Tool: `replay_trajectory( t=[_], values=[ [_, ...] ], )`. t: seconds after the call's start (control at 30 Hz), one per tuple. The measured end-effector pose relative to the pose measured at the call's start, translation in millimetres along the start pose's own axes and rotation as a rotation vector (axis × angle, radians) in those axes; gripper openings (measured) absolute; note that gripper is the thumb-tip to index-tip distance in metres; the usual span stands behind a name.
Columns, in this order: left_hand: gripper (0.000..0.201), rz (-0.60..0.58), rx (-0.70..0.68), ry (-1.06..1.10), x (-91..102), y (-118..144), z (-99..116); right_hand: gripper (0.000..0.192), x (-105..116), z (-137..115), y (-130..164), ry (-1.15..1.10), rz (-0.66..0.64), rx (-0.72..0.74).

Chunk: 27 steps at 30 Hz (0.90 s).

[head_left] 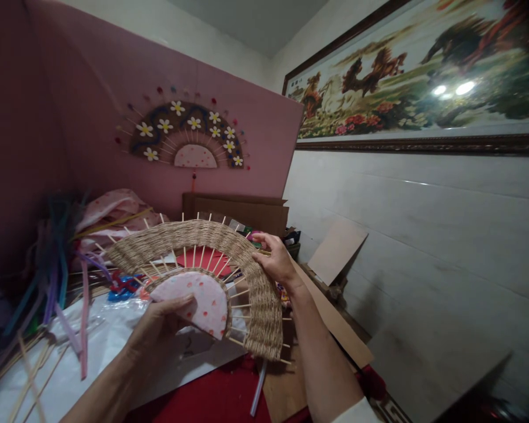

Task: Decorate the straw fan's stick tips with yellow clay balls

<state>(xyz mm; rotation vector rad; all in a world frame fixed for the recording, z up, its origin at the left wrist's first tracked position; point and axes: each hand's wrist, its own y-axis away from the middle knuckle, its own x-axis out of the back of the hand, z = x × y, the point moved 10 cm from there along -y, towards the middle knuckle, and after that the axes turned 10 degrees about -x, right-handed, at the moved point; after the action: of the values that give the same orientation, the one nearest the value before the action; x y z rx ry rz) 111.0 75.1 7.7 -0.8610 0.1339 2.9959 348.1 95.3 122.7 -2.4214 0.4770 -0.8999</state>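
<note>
A semicircular fan (260,282) fills the middle of the view, its broad band woven from tan cord over thin wooden sticks. The stick ends poke out past the outer rim. At its base sits a half-round pad (205,302) in pale pink with red spots. My left hand (170,311) grips this pad, thumb on top and the other fingers hidden underneath. Around the fan's upper right edge, my right hand (277,258) is closed, its thumb against the woven band and its fingertips by a stick end.
Another fan (187,126), decorated with white flowers, hangs on the pink panel (255,141). Coloured strips (55,276) and loose sticks (37,376) lie at left on white sheeting (101,346). Cardboard (238,214) stands behind the fan. A framed horse picture (379,88) is on the wall.
</note>
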Motion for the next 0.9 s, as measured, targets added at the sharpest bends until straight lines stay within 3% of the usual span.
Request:
replay_trajectory(
  t=[0.27,0.47,0.67,0.77,0.9],
  values=[
    [0.035,0.008,-0.002,0.006,1.3,0,0,0.03,11,6,0,-0.075,0.101,-0.009],
    [0.021,-0.007,0.024,0.002,4.8,-3,-6,0.036,6,-13,4,0.128,0.062,0.066],
    [0.024,0.008,0.031,0.019,5.4,-2,-7,0.02,21,-26,8,0.036,0.173,0.155],
    [0.03,0.017,0.038,0.041,4.6,-1,-7,0.023,15,-37,14,0.176,0.164,0.244],
    [0.034,0.005,-0.001,0.031,2.3,-1,-2,0.023,-3,-35,15,0.414,0.077,0.218]
  ],
)
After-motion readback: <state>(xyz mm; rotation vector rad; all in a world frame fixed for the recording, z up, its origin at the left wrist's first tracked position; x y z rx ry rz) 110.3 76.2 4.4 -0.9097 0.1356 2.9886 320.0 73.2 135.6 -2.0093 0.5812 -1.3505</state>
